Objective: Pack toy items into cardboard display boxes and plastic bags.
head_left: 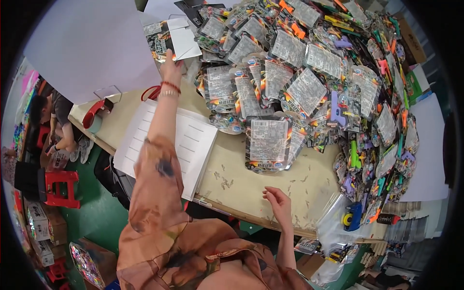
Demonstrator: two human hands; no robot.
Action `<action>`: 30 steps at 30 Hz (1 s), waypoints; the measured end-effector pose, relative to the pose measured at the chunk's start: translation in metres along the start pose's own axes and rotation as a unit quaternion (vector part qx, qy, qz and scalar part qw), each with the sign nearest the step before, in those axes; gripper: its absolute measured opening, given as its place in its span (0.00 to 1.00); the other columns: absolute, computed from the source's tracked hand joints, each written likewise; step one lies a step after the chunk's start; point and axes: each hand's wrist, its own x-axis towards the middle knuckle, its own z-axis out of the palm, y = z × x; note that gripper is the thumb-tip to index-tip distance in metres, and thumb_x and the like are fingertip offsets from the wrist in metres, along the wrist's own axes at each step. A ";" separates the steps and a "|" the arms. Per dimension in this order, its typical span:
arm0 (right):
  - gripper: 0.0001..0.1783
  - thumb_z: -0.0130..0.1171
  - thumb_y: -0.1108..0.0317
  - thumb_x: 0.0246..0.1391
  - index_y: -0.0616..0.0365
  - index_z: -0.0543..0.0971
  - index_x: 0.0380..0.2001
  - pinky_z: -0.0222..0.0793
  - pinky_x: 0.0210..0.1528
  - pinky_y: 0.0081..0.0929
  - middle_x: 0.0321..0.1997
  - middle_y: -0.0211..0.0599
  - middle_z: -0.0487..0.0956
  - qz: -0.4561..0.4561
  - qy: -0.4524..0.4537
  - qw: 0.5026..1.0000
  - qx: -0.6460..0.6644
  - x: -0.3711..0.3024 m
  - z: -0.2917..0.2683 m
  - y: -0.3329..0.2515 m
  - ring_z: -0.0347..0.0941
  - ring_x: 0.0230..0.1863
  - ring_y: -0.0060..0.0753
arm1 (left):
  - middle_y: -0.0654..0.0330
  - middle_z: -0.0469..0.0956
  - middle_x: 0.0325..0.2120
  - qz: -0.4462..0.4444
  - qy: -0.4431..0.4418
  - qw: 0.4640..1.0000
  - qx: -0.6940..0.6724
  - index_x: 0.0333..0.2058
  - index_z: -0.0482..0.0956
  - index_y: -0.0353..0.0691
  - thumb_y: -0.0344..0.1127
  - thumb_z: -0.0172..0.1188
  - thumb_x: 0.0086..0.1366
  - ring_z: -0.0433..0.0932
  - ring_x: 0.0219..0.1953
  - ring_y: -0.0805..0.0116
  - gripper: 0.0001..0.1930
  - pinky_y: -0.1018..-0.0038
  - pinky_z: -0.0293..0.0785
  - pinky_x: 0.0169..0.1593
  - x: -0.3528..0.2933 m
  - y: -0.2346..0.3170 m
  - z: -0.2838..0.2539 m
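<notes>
My left hand reaches to the far left of the table, its fingers closed on the near edge of a dark printed cardboard box with white flaps standing open. Part of the grip is hidden behind the hand. My right hand hovers over the table's near edge, fingers loosely bent and apart, with nothing in it. Closest beyond it lies a carded toy pack, printed back up, on top of another pack. A large heap of such toy packs spreads behind, some showing purple, orange or green toy guns.
White lined sheets lie under my left arm. A red tape dispenser sits at the table's left end, a blue one at the right beside clear plastic bags. Left on the floor are a red stool and another person.
</notes>
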 end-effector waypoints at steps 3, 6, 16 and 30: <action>0.13 0.52 0.71 0.56 0.64 0.75 0.43 0.71 0.41 0.20 0.35 0.37 0.79 -0.019 -0.022 0.999 -0.036 -0.005 0.008 0.001 0.76 0.36 0.23 | 0.50 0.77 0.27 0.201 0.016 0.938 0.283 0.31 0.75 0.33 0.36 0.52 0.56 0.77 0.28 0.54 0.11 0.63 0.73 0.33 0.013 0.028 0.034; 0.13 0.52 0.71 0.56 0.64 0.75 0.43 0.71 0.41 0.20 0.35 0.37 0.80 -0.029 -0.016 0.999 -0.040 -0.009 0.010 -0.001 0.76 0.36 0.24 | 0.41 0.75 0.25 0.423 -0.045 0.770 0.475 0.28 0.75 0.32 0.42 0.49 0.58 0.74 0.32 0.42 0.16 0.56 0.68 0.36 0.001 0.069 0.089; 0.14 0.53 0.75 0.54 0.63 0.74 0.45 0.65 0.33 0.16 0.36 0.31 0.78 -0.201 0.083 0.974 -0.062 -0.045 -0.001 -0.066 0.74 0.36 0.18 | 0.47 0.73 0.17 0.483 -0.222 0.744 0.405 0.29 0.75 0.31 0.39 0.56 0.59 0.72 0.19 0.55 0.13 0.67 0.65 0.26 -0.221 0.203 0.118; 0.36 0.50 0.78 0.45 0.44 0.60 0.61 0.53 0.59 0.55 0.65 0.47 0.56 -0.449 0.269 0.595 -0.609 -0.149 -0.057 -0.211 0.60 0.61 0.51 | 0.58 0.77 0.39 -0.006 -0.541 0.828 0.149 0.48 0.70 0.30 0.30 0.57 0.60 0.75 0.38 0.75 0.18 0.80 0.71 0.42 -0.376 0.280 0.016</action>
